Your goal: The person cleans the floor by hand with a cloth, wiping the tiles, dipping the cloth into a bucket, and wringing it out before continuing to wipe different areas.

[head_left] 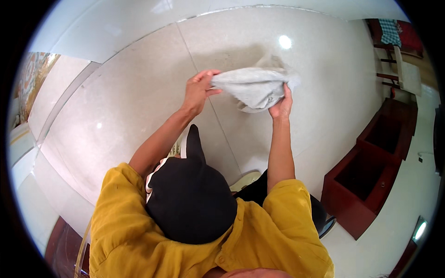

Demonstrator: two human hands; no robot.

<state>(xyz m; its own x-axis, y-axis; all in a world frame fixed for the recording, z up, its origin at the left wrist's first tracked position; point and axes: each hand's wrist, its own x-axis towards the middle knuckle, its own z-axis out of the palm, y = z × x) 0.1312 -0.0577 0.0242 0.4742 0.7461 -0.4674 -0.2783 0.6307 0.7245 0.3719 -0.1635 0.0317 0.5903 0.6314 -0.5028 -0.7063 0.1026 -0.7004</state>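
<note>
A light grey cloth (252,85), bunched and folded, is stretched between my two hands above the pale tiled floor (139,78). My left hand (200,90) pinches its left end, thumb and fingers closing on the corner. At the lower right edge, my right hand (282,104) grips the fabric with the thumb lying on top. The cloth's far right part is smeared by motion, and the folds hide some of my right fingers. Whether the cloth is a garment or a rag, I cannot tell.
My black-clad knee (190,199) rises close below my forearms. On the right stands a dark red wooden cabinet (345,204) with open compartments. Behind it is a pale chair (408,72). A white surface (111,28) borders the floor at the far side.
</note>
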